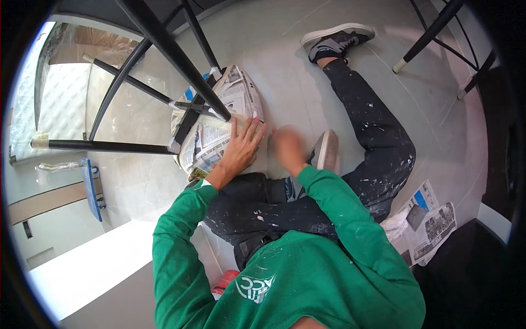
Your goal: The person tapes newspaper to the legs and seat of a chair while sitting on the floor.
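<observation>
An upturned stool with black metal legs (174, 55) lies on the floor to my left. Its seat is wrapped in newspaper (211, 140), and strips of pale tape show on it. My left hand (241, 147) lies on the near right part of that wrapping, its fingers stretched out and pressed flat near the base of one leg. Just right of the seat is my right hand (289, 148), in front of my shoe. A blur covers its fingers, so I cannot make out whether they hold anything.
Loose newspaper sheets (433, 225) lie on the floor at my right. More black legs with taped ends (401, 66) stand at the far right. A blue-framed object (91, 189) and plastic-wrapped white padding (68, 104) are at the left. My outstretched leg (364, 109) crosses the floor.
</observation>
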The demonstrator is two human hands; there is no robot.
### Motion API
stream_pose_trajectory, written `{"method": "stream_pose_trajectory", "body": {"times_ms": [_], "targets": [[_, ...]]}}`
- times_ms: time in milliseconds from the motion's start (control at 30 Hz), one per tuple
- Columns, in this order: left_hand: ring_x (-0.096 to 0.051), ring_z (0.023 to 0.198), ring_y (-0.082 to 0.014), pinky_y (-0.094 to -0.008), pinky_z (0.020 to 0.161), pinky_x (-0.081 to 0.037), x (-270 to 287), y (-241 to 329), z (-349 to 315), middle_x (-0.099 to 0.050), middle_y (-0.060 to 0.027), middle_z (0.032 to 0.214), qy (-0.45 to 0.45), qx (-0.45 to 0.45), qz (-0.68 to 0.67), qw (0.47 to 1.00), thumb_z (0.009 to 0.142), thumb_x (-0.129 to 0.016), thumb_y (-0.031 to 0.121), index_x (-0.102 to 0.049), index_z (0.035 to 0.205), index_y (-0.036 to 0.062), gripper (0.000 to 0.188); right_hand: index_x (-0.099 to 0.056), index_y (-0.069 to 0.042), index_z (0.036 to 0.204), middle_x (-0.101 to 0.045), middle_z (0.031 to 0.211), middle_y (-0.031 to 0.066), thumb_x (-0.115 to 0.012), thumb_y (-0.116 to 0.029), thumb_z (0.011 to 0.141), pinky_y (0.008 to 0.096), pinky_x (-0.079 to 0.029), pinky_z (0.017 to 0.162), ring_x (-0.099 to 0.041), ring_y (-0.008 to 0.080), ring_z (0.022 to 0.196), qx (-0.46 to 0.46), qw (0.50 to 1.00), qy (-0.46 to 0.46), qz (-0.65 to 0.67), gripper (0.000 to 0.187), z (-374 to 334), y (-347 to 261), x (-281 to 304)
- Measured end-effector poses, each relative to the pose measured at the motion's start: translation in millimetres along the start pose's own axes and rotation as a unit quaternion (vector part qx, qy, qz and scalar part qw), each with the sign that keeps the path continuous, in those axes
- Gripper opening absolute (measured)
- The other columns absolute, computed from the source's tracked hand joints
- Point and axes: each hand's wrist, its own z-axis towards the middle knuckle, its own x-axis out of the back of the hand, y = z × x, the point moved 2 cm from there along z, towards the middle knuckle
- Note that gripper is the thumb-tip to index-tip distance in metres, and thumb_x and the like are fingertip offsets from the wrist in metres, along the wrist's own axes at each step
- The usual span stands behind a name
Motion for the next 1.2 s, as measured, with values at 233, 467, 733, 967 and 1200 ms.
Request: {"method": "stream_pose_trajectory", "body": {"times_ms": [233,467,733,967,1200], "targets": [[-0.023,0.156,-0.0381,-0.0567,0.128,-0.015,7.5,2.5,-2.7,-0.028,-0.0235,0.166,0.050,0.075,-0.079,0.993,0.070,-0.080,0.025,-0.023,0.161,-0.0016,0.111,-0.075,-0.004,0.106,-0.066,0.088,0.0031,-0.074,-0.023,0.093,0.0341,-0.048,0.076,-0.062,0.0194,0.084,-0.440,0.707,-0.090,0.546,0.024,-2.0,-1.7,-58.9],[-0.024,0.156,-0.0386,-0.0567,0.128,-0.015,2.8,7.4,-6.2,-0.029,-0.0218,0.166,0.049,0.108,-0.069,0.991,0.070,-0.082,0.024,-0.029,0.159,-0.0013,0.107,-0.073,-0.008,0.101,-0.066,0.087,0.0005,-0.071,-0.032,0.097,0.0335,-0.049,0.076,-0.062,0.0176,0.081,-0.451,0.503,-0.184,0.714,0.024,-1.6,2.4,-71.8],[-0.025,0.155,-0.0387,-0.0574,0.128,-0.015,2.5,4.8,-15.0,-0.029,-0.0216,0.166,0.057,0.130,-0.087,0.986,0.072,-0.082,0.025,-0.032,0.159,0.0035,0.102,-0.075,-0.006,0.098,-0.070,0.097,0.0117,-0.074,-0.019,0.078,0.0442,-0.046,0.088,-0.060,0.0326,0.108,0.022,0.986,-0.159,-0.052,0.024,-15.3,10.0,28.0],[-0.025,0.155,-0.0392,-0.0573,0.128,-0.015,7.7,2.3,-11.5,-0.029,-0.0217,0.165,0.043,0.125,-0.092,0.987,0.073,-0.083,0.027,-0.032,0.160,0.0036,0.103,-0.070,-0.006,0.105,-0.072,0.099,0.0169,-0.072,-0.010,0.077,0.0491,-0.043,0.089,-0.064,0.0345,0.102,-0.009,0.973,-0.217,-0.078,0.029,-13.1,24.5,12.3],[-0.047,0.139,-0.0383,-0.0501,0.117,-0.036,20.6,-7.4,-7.2,-0.046,-0.0241,0.153,0.165,0.152,-0.279,0.934,0.085,-0.079,0.026,-0.045,0.151,-0.0007,0.079,-0.058,-0.002,0.114,-0.069,0.096,0.0241,-0.066,-0.020,0.093,0.0493,-0.051,0.080,-0.067,0.0440,0.093,-0.100,0.942,-0.148,0.284,0.029,32.7,33.5,32.4]]}}
